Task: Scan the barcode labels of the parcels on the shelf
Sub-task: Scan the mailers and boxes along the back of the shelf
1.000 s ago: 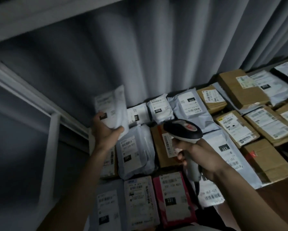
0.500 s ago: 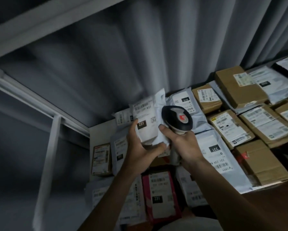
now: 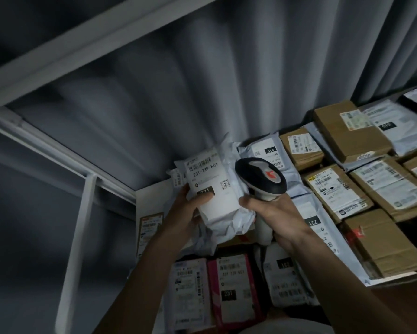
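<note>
The left hand (image 3: pixel 190 213) grips a white parcel (image 3: pixel 217 189) (label facing up); the right hand (image 3: pixel 275 213) grips the scanner (image 3: pixel 262 179), thumb touching the parcel.

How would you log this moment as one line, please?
left hand: holds white mailer | right hand: grips scanner | label faces up

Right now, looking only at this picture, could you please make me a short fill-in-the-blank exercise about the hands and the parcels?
1. The left hand holds a white parcel whose label reads 231-239 ____.
2. The right hand grips the handle of a barcode ____.
3. The parcel lying below the held one, labelled 231, has a ____ wrapper.
4. The boxes at the right are made of brown ____.

Missing words: K01; scanner; pink; cardboard
</note>
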